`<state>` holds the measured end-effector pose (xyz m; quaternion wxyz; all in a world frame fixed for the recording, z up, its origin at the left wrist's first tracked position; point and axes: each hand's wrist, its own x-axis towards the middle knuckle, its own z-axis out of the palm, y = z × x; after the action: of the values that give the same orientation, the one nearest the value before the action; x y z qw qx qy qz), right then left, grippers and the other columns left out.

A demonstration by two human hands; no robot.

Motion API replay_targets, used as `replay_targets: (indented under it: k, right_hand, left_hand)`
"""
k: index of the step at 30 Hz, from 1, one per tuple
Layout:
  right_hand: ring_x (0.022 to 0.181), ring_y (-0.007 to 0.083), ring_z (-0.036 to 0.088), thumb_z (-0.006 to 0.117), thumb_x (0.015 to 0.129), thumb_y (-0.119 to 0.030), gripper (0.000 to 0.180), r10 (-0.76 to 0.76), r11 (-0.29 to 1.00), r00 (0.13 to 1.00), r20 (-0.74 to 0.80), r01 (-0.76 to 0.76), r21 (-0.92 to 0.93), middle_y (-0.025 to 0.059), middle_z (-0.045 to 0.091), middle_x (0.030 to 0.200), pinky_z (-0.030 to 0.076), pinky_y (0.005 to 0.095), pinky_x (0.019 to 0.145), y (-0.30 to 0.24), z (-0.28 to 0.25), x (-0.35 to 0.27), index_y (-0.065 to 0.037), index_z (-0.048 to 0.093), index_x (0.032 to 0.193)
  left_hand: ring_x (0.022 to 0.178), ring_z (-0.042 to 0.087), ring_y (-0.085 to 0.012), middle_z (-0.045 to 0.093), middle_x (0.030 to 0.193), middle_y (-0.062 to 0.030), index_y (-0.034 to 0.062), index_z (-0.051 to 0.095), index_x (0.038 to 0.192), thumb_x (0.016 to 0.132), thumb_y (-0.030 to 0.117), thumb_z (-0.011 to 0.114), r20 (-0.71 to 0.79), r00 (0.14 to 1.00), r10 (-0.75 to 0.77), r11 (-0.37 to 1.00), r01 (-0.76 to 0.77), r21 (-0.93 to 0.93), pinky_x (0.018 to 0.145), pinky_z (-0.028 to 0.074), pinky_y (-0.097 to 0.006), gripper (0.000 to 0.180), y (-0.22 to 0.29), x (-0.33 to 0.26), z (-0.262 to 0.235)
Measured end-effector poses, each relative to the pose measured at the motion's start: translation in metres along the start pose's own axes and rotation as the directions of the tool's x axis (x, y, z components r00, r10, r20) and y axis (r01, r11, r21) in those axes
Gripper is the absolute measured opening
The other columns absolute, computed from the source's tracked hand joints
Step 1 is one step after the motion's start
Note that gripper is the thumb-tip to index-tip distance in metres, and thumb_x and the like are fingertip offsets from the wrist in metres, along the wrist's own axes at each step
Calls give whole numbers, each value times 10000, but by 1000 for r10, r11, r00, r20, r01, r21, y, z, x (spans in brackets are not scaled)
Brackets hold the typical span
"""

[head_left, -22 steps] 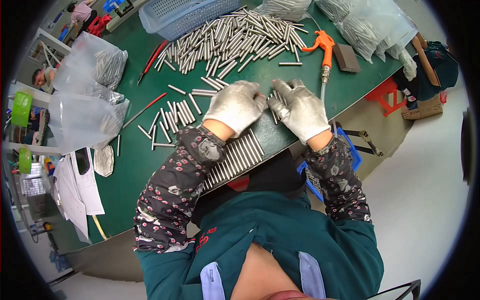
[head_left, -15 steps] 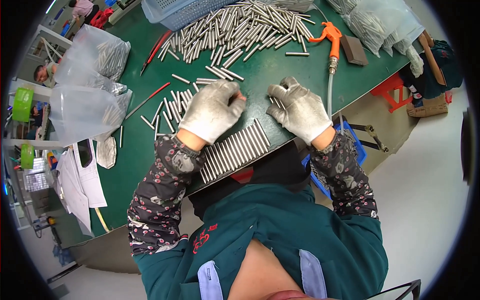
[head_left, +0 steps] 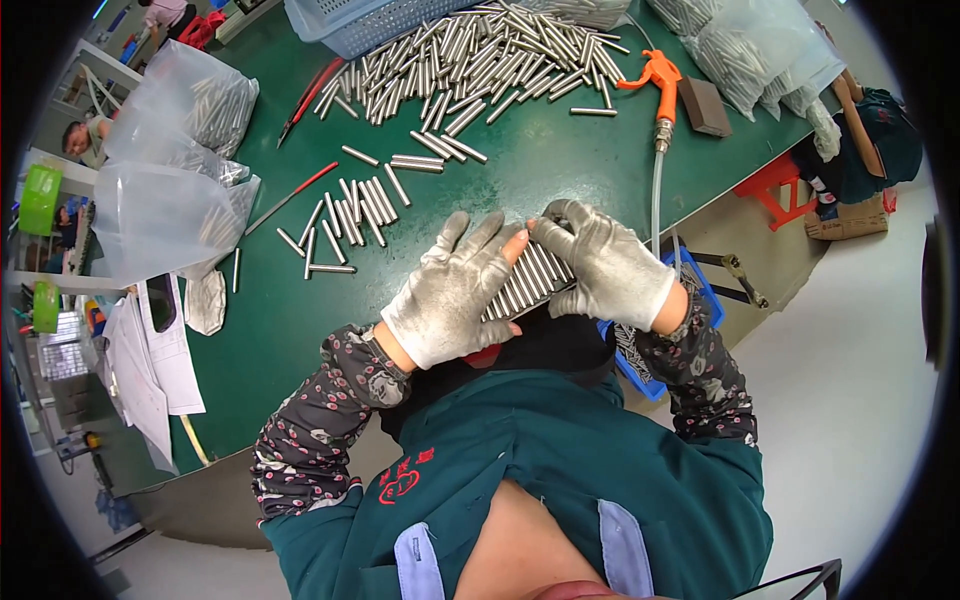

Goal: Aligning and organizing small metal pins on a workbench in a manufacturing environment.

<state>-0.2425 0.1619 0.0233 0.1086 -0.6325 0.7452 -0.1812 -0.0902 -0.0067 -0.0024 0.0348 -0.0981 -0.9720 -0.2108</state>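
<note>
Left hand point(head_left: 455, 290) and right hand point(head_left: 608, 265) frame a row point(head_left: 531, 282) of pins at the table point(head_left: 262, 335) edge.
Left: spread wide, forefinger by the row's far ends, thumb by its near ends, bare tips poking from a grubby white glove. Row: slim, smooth steel cylinders, side by side, between the hands. Right: half curled round the row's right side, fingers at far ends, thumb low; can't tell if it pinches any. Around, left to right: milky plastic bags point(head_left: 160, 230); thin red-handled tool point(head_left: 300, 194); scattered loose pins point(head_left: 358, 206); blue perforated plastic basket point(head_left: 385, 28); shiny jumbled pile point(head_left: 480, 62) of pins; orange air gun point(head_left: 665, 90) on translucent hose point(head_left: 657, 195); brown rectangular block point(head_left: 706, 107). Table top green, slightly glossy.
</note>
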Motion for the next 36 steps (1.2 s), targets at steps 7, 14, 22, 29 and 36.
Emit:
replay_targets:
  k: [7,14,22,29,36]
  right_hand:
    - [1014,362,542,810,576,-197,631,50,994,996,-71,-42,99,169,540,1067,471,427,849,1,3,3,-8,527,1108]
    - [1035,386,556,750,684,-407,674,-17,996,996,-89,25,86,206,569,1118,467,438,877,15,-11,9,7,534,1170]
    - [952,295,615,521,793,-57,245,290,811,939,-185,-344,-473,149,620,1006,504,408,774,88,-35,65,-74,613,1019]
    - [826,290,658,532,772,-66,107,300,800,942,-153,-335,-497,133,656,863,523,380,713,59,-13,73,-55,630,814]
    - [833,254,622,539,760,-86,104,-103,838,993,55,117,-534,96,603,852,491,382,723,50,-5,97,-82,599,845]
  left_hand:
    - [1326,358,-347,457,1367,-159,55,298,1426,639,381,785,-3,1000,1,998,-1,-66,1129,193,-505,982,-3,5,-2]
    - [1320,358,-367,432,1376,-173,64,317,1420,688,391,749,-30,1000,2,998,-4,-57,1115,211,-506,911,-6,3,-18]
    - [1158,510,-287,547,1248,-101,88,525,1242,730,85,683,-252,956,-149,964,197,180,959,409,-397,536,-88,28,-56]
    - [1022,570,-294,590,1084,-97,62,617,1060,738,69,675,-112,949,-296,912,316,260,850,481,-383,327,-96,48,-52]
    - [924,583,-313,595,990,-114,46,631,1012,744,46,667,-93,993,-72,989,83,122,811,492,-378,271,-98,53,-40]
